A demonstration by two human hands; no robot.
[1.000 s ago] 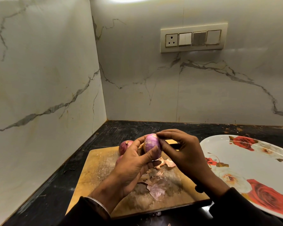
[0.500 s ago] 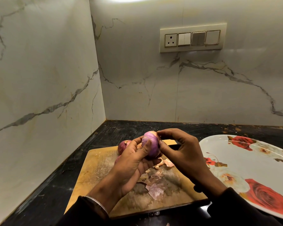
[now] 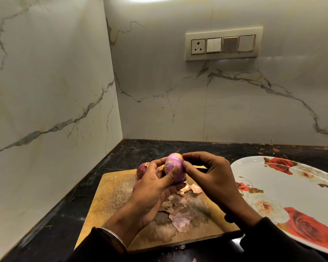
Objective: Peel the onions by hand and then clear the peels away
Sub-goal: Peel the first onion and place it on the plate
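My left hand (image 3: 151, 190) grips a purple, partly peeled onion (image 3: 173, 168) above the wooden cutting board (image 3: 112, 193), thumb across its front. My right hand (image 3: 212, 176) touches the onion's top right, thumb and forefinger pinching at the skin there. Two unpeeled red onions lie on the board behind my left hand: one (image 3: 142, 170) at the far edge, another (image 3: 136, 185) mostly hidden by my fingers. Loose papery peels (image 3: 181, 217) are scattered over the middle of the board.
A large white oval tray with red roses (image 3: 284, 188) lies on the black counter (image 3: 51, 222) right of the board. Marble walls close the corner at left and back. A switch panel (image 3: 223, 45) sits on the back wall.
The onion has been turned and lifted slightly in my left hand. My right fingers have shifted up to its top edge.
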